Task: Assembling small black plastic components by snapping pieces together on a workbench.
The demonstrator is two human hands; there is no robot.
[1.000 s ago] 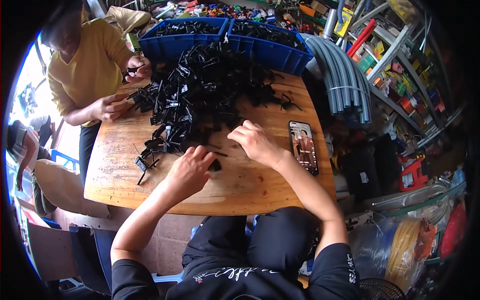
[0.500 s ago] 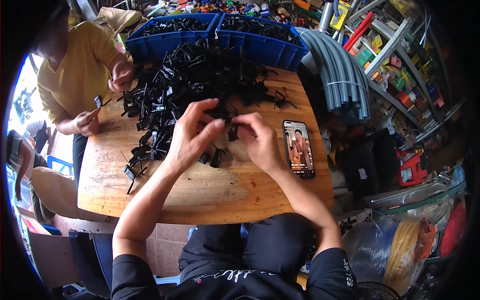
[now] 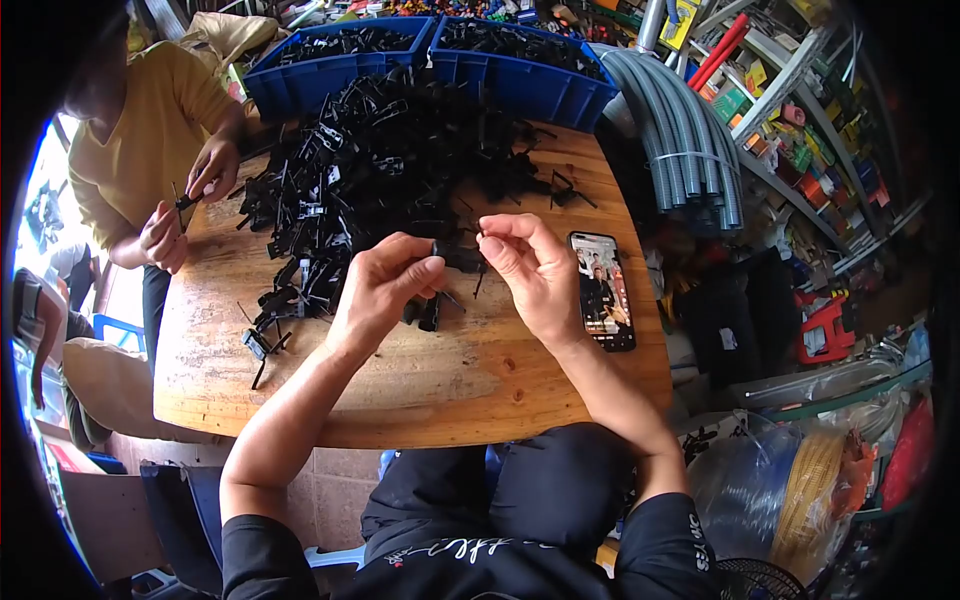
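Head view: a wooden table (image 3: 400, 400) carries a heaped pile of black parts (image 3: 370, 180) over its far half, with 2 blue bins (image 3: 520, 95) at the far edge. The left hand (image 3: 380, 285) and right hand (image 3: 545, 290) face each other above the pile's near side, fingertips near but apart. A phone (image 3: 615, 305) lies right of the right hand. A loose black part (image 3: 429, 316) rests just right of the left hand, long axis roughly near to far. The left thumb and forefinger are closed on a small dark piece (image 3: 437, 248), left of the right fingertips; its long axis is hidden. The right thumb and forefinger nearly meet; I cannot tell whether they grip anything.
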